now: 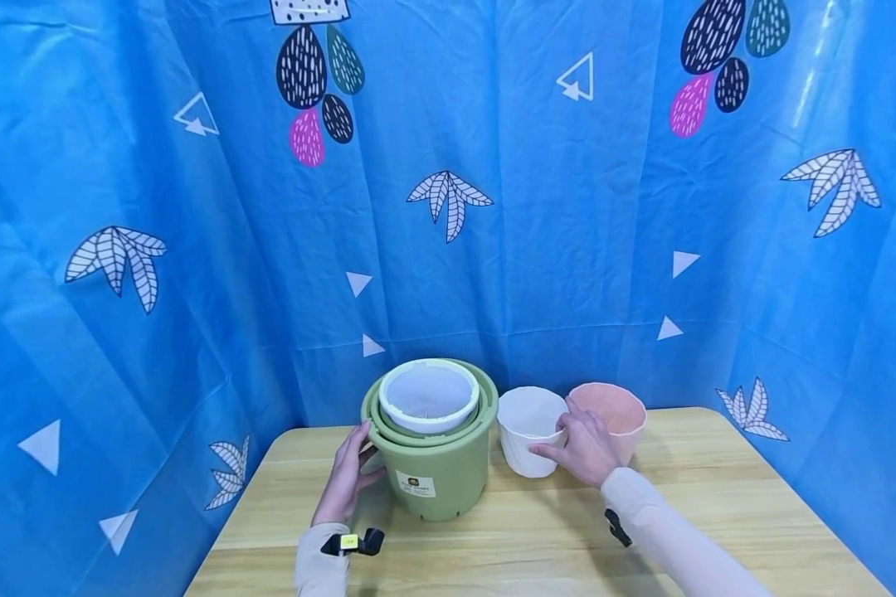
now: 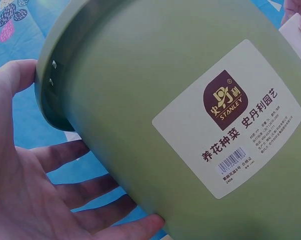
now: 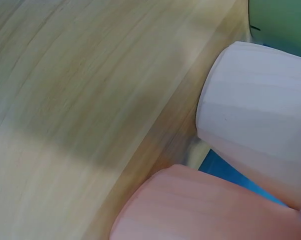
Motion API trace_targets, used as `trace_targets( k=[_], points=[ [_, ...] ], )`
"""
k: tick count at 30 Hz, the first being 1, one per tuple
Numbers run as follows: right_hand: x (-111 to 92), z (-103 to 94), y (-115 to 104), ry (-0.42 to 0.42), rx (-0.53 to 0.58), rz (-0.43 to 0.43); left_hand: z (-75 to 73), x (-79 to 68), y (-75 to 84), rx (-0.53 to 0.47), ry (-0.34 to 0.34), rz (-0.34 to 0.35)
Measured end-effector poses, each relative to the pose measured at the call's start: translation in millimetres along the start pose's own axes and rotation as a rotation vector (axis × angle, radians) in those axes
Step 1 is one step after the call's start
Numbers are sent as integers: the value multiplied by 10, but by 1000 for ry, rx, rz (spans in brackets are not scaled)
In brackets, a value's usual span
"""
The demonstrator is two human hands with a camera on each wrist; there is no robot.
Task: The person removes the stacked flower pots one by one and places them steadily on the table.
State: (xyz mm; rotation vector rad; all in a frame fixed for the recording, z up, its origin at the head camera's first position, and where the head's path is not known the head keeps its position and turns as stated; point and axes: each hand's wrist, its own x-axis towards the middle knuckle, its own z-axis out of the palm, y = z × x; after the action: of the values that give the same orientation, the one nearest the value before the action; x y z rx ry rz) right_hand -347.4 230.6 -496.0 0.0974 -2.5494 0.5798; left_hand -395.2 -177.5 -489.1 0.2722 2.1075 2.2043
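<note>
My left hand [image 1: 347, 477] is spread open, flat against the side of the green pot [image 1: 435, 464] at bottom center, white pot [image 1: 429, 396] nested inside. My right hand [image 1: 584, 448] has loosely curled fingers on the small white pot [image 1: 526, 427], just beside the pink pot [image 1: 618, 414]. One careless nudge probably topples those light ones.

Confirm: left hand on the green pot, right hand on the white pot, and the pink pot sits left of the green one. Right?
Not quite. The pink pot sits at the far right, beyond the white pot, not left of the green pot; the head view shows it. The left hand and right hand are as you said.
</note>
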Motion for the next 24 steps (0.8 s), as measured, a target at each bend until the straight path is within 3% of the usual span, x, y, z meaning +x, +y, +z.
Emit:
trace_targets(
  k=[16,24],
  points=[
    [5,13,14,7,-22,-55,-19,-9,-8,7,-11,9],
    [-8,0,24,-19,28,-53,-22,3,-29,2,-13,2]
  ],
)
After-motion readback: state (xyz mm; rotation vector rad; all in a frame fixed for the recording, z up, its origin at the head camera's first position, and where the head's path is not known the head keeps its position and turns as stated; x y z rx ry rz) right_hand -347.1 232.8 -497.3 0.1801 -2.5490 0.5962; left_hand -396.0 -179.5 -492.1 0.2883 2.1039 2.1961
